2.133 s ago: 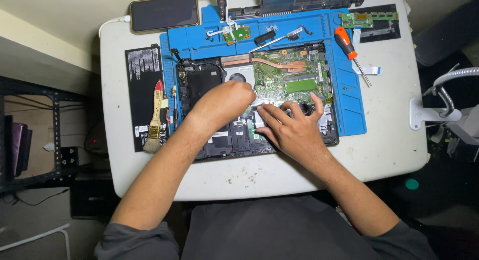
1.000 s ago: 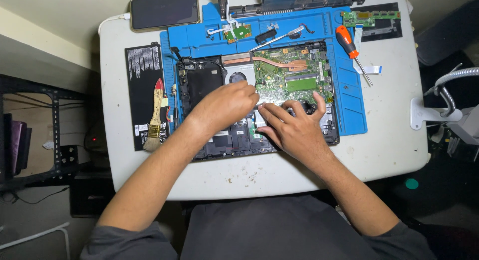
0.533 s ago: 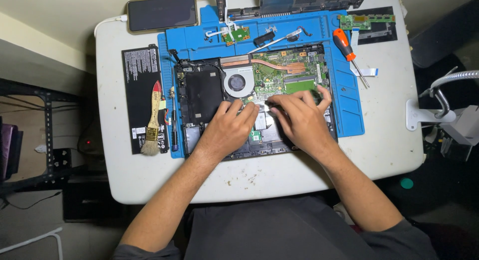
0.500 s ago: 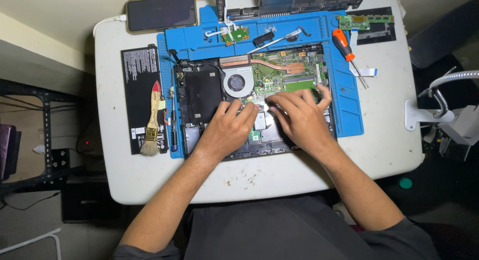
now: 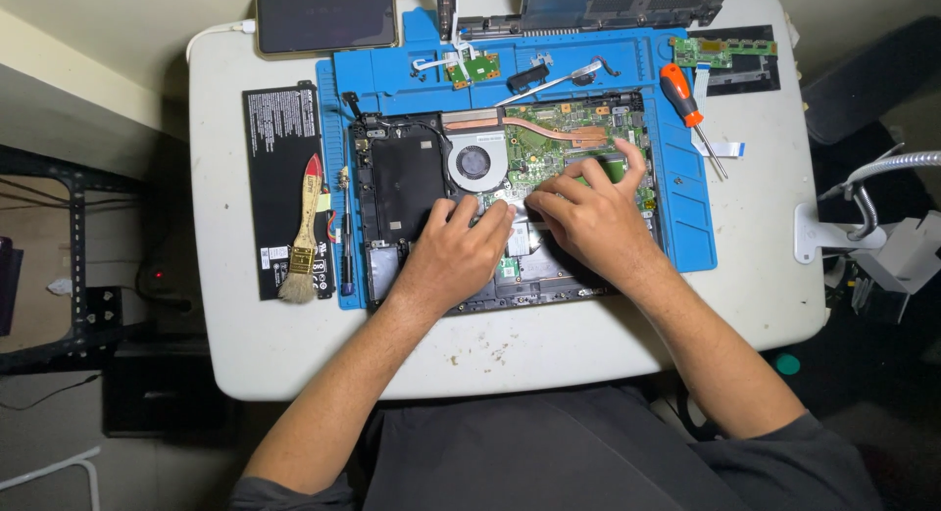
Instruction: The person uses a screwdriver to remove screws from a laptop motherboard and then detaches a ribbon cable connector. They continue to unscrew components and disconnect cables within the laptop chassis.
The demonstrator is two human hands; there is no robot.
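White table (image 5: 784, 276) holds an open laptop (image 5: 412, 178). My left hand (image 5: 456, 256) and right hand (image 5: 588, 217) press flat, holding nothing, at six o'clock from the fan (image 5: 473, 163). I'd guess its green board (image 5: 569, 148) is thin and breakable; hold edges.

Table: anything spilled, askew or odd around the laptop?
Yes. Brownish specks litter the white table by its front edge, below the opened laptop. A screwdriver lies tilted across the blue mat's right edge, half off it. Both hands, left and right, rest on the laptop's insides.
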